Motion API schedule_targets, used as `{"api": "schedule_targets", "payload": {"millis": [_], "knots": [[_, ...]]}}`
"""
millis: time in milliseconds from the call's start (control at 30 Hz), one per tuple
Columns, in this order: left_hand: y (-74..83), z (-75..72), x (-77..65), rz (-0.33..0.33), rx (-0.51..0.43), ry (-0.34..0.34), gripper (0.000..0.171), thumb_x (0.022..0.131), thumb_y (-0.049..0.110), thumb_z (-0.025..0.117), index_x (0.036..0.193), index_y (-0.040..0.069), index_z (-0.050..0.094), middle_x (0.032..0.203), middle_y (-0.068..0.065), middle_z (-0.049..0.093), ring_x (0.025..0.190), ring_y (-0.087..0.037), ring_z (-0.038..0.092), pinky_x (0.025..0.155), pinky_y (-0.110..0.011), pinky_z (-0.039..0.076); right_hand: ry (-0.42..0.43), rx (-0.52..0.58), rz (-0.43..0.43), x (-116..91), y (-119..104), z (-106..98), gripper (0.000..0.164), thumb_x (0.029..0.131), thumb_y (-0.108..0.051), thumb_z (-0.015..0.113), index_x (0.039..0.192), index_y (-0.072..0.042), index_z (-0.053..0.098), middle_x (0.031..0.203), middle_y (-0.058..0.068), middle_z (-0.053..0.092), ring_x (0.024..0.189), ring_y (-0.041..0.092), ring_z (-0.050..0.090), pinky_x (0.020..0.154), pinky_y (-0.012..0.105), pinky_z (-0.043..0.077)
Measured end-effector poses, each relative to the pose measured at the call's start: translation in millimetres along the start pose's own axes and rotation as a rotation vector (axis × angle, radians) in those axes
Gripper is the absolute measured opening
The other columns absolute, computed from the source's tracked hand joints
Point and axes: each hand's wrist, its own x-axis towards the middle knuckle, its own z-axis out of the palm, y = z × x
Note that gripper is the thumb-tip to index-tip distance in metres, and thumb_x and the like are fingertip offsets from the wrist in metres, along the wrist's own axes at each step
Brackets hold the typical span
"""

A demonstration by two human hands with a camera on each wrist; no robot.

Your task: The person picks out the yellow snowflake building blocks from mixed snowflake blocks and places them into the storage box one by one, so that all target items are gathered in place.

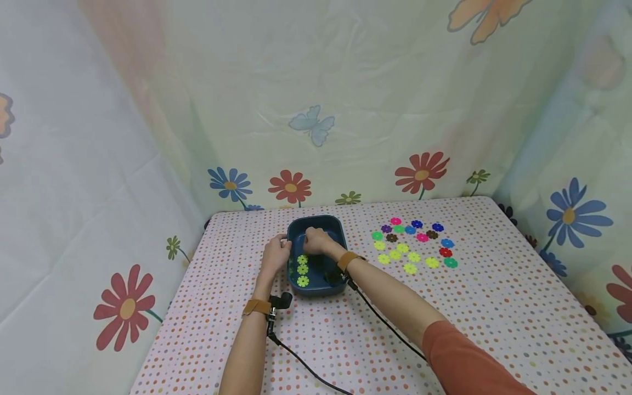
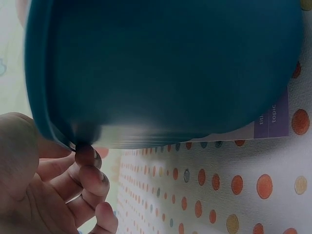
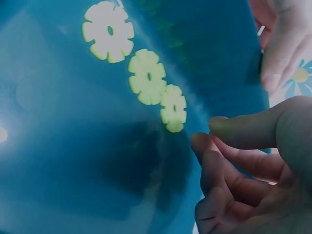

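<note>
A dark blue plastic basin [image 1: 323, 292] with rounded corners stands on the dotted table. My left hand [image 1: 275, 255] pinches its left rim between thumb and fingers, seen close up in the left wrist view. Inside, a row of three yellow-green flower-shaped discs [image 3: 100, 41] lies along the left wall. Over the far end of that row my right hand [image 1: 318, 241] reaches into the basin. Its fingers [image 3: 214, 170] are curled, thumb and index tips close together beside the farthest disc, and no disc shows between them.
To the right of the basin several loose flower-shaped discs [image 1: 432, 263] in yellow, green, blue, red, pink, purple and brown lie spread on the table [image 1: 375, 340]. A purple-edged printed sheet [image 2: 278, 119] shows beyond the basin. Cables [image 1: 385, 323] trail from both wrist cameras.
</note>
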Motion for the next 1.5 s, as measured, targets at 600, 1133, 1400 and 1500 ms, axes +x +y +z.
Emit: {"api": "schedule_targets", "payload": {"millis": [600,1133,1400,1500], "knots": [[1.1,0.6,-2.5,-0.019,-0.012,0.008,0.04,0.105,0.02,0.054,0.14,0.002,0.057,0.083,-0.008,0.062,0.069,-0.019,0.056,0.061,-0.032,0.042,0.131,0.053,-0.11,-20.7,6.9,-42.8,0.011,0.094,-0.013,0.071,0.097,-0.005,0.077,0.093,0.006,0.07,0.077,0.019,0.06,0.071,0.032,0.049],[-0.7,1.8,-2.0,0.002,0.01,0.016,0.04,0.105,0.02,0.054,0.141,0.001,0.056,0.086,-0.009,0.064,0.072,-0.02,0.058,0.064,-0.034,0.044,0.189,0.169,-0.007,-47.2,59.8,-96.0,0.02,0.097,-0.017,0.067,0.108,-0.002,0.073,0.102,0.013,0.071,0.095,0.03,0.065,0.078,0.041,0.051],[-1.3,2.5,-1.1,-0.008,0.024,0.016,0.04,0.105,0.021,0.054,0.141,0.003,0.057,0.089,-0.009,0.065,0.075,-0.021,0.06,0.067,-0.037,0.047,0.222,0.23,0.085,-67.3,105.1,-121.3,0.023,0.099,-0.018,0.064,0.114,-0.001,0.069,0.112,0.018,0.068,0.107,0.039,0.063,0.088,0.052,0.051],[-0.4,2.7,-1.7,-0.014,0.025,0.018,0.04,0.105,0.022,0.054,0.141,0.004,0.057,0.091,-0.009,0.065,0.076,-0.021,0.061,0.069,-0.037,0.047,0.239,0.223,0.109,-77.4,123.2,-128.5,0.027,0.1,-0.019,0.063,0.118,0.0,0.067,0.117,0.021,0.065,0.108,0.038,0.062,0.089,0.051,0.05]]}}
